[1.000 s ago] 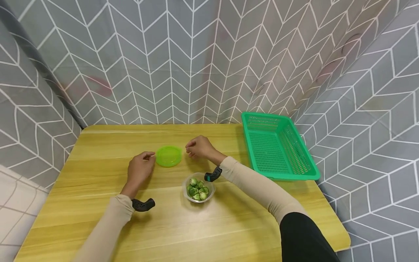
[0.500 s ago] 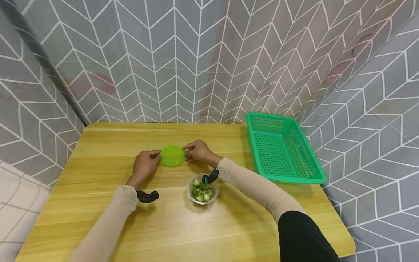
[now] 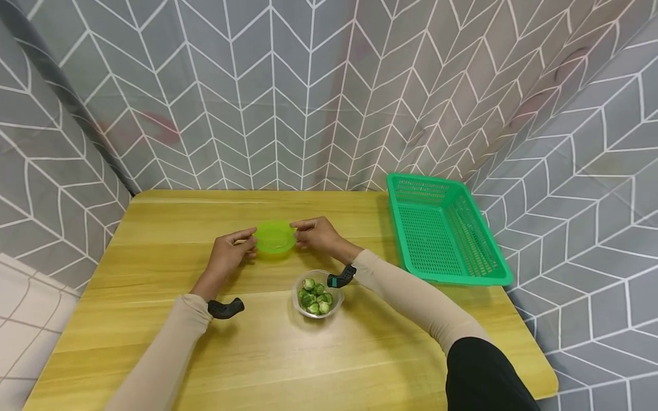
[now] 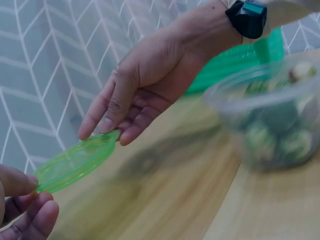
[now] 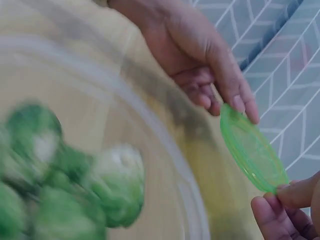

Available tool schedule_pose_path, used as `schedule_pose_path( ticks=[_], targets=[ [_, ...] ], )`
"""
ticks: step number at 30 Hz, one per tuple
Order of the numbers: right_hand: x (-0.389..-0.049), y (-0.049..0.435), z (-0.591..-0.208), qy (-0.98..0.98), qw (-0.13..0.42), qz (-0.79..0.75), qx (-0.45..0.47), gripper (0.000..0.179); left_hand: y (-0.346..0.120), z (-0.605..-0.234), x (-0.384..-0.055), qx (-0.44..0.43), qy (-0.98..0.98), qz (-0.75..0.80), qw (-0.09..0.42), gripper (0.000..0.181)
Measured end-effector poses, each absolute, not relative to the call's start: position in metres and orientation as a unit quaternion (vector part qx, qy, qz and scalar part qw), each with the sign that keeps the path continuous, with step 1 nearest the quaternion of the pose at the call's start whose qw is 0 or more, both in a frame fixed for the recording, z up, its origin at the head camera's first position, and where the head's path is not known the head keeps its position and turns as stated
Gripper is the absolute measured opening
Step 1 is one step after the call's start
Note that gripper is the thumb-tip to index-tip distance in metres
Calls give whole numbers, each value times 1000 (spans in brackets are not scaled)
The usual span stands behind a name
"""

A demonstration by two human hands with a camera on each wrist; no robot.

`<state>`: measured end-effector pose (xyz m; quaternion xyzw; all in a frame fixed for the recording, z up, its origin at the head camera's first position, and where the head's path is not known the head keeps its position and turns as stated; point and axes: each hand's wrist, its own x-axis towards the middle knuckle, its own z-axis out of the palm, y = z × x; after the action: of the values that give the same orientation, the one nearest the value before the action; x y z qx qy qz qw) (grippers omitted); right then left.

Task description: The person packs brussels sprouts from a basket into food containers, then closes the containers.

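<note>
A round translucent green lid (image 3: pixel 275 237) is held above the table between both hands. My left hand (image 3: pixel 229 251) pinches its left edge between thumb and fingers. On the opposite edge, the thumb and fingers of my right hand (image 3: pixel 320 236) pinch the rim. In the left wrist view the lid (image 4: pixel 75 162) is tilted, with its shadow on the wood below. Nearer to me stands a clear plastic bowl (image 3: pixel 296 307) holding several Brussels sprouts (image 3: pixel 315 297); it sits below my right wrist. The right wrist view shows the sprouts (image 5: pixel 117 185) close up.
A green perforated basket (image 3: pixel 426 240) stands at the back right of the wooden table (image 3: pixel 247 359). Grey patterned curtains (image 3: pixel 288 97) rise behind the table and along its right side. Black wrist cameras (image 3: pixel 226 309) are strapped to both wrists.
My right hand has closed in on the lid's right edge and now pinches it. Both hands have raised the lid off the table. The bowl and basket keep their places.
</note>
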<state>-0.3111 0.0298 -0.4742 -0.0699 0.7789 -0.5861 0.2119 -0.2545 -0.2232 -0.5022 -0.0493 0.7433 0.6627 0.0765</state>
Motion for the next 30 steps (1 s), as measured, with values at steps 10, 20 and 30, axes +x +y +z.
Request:
schedule_pose_path(
  ticks=[10, 20, 30],
  targets=[
    [-257, 79, -448, 774, 144, -608, -103, 30, -181, -475, -217, 23, 737, 673, 52, 41],
    [-190, 122, -454, 822, 105, -549, -108, 23, -141, -475, -151, 47, 779, 625, 33, 32],
    [-169, 128, -475, 839, 53, -529, -115, 25, -126, -490, -135, 95, 836, 538, -50, 20]
  ],
)
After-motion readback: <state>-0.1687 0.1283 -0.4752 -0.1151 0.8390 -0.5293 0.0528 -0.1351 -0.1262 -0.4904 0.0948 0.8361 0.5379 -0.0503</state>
